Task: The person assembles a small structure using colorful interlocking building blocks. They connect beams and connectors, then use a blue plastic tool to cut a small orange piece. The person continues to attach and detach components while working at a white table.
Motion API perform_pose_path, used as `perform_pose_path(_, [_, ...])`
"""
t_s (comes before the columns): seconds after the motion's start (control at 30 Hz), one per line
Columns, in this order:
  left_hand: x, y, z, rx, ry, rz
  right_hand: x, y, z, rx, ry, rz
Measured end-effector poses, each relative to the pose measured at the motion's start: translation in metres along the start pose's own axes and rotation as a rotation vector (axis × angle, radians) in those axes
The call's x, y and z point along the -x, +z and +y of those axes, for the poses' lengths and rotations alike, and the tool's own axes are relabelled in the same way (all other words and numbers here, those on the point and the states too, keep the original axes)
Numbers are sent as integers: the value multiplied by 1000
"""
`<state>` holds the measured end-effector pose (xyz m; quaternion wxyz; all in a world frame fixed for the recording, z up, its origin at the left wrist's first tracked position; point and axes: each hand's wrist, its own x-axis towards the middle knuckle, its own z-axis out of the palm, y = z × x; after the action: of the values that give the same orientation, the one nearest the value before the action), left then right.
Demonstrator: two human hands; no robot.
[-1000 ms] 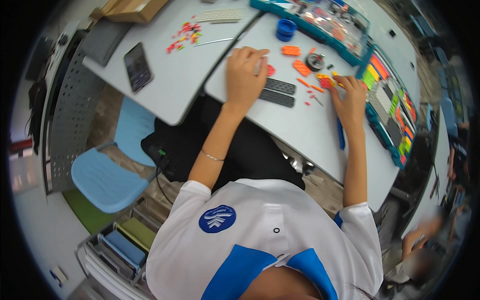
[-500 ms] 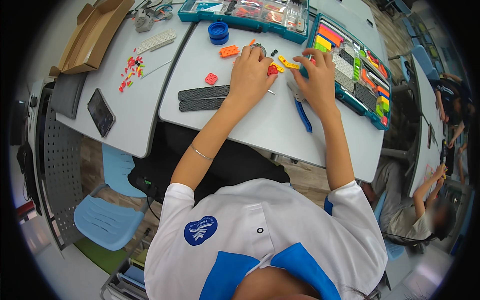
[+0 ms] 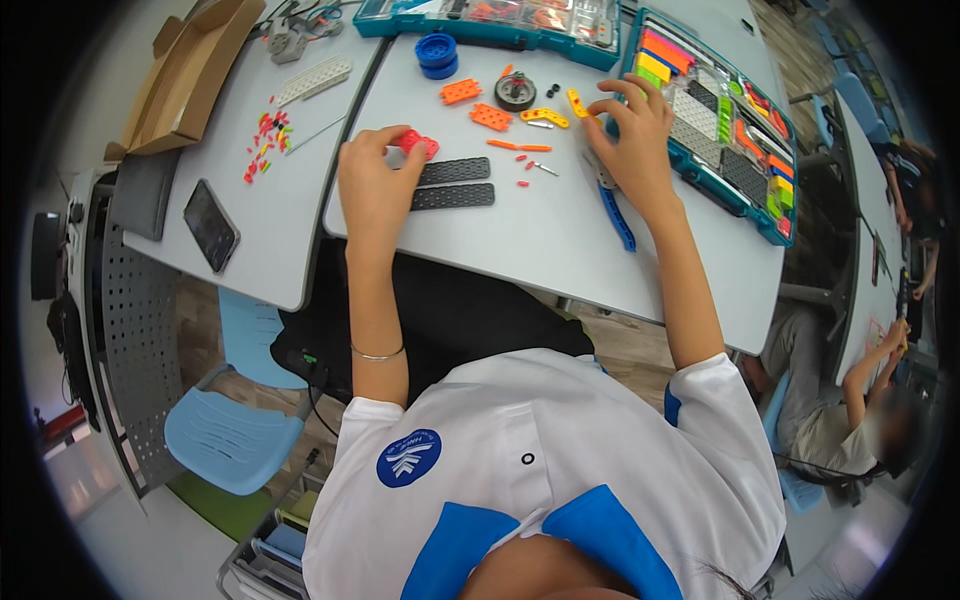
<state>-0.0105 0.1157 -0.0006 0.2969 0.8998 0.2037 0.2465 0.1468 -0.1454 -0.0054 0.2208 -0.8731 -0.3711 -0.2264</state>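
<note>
At the left of the near table, my left hand [image 3: 378, 190] is closed, its thumb and fingers on red square building plates [image 3: 420, 145]; the hand partly hides them. Just below lie two dark grey perforated strips [image 3: 455, 195]. My right hand [image 3: 642, 145] pinches the end of a yellow angled beam [image 3: 574, 101] between thumb and finger. Blue-handled pliers [image 3: 617, 218] lie beneath its wrist. Between the hands are another yellow beam [image 3: 545, 117], an orange perforated plate [image 3: 491, 117], a thin orange strip [image 3: 518, 146], a black wheel [image 3: 515, 91] and small red pins [image 3: 523, 183].
Teal parts cases stand at the back [image 3: 480, 30] and right [image 3: 740, 190]. Blue wheels [image 3: 437, 56] sit at the back left. The left table bears a phone [image 3: 211, 225], loose coloured pins [image 3: 268, 140] and a cardboard box [image 3: 195, 85]. Another person [image 3: 845, 420] sits at far right.
My left hand has moved left from the middle parts to the red plates, uncovering the wheel and orange pieces. The yellow beam at my right fingertips has turned more upright.
</note>
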Motion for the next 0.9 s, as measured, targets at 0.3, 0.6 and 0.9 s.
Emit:
perform_pose_path(0.3, [12,23,8,-109,17,49,-1,-11,-13,-83,-14,1])
perform_pose_path(0.6, [-2,18,-9,-74,8,66,-2,-18,-27,-144,-54,4])
perform_pose_path(0.9, [-18,-16,-24,672,-298,-265,0,-16,-24,-141,-68,9])
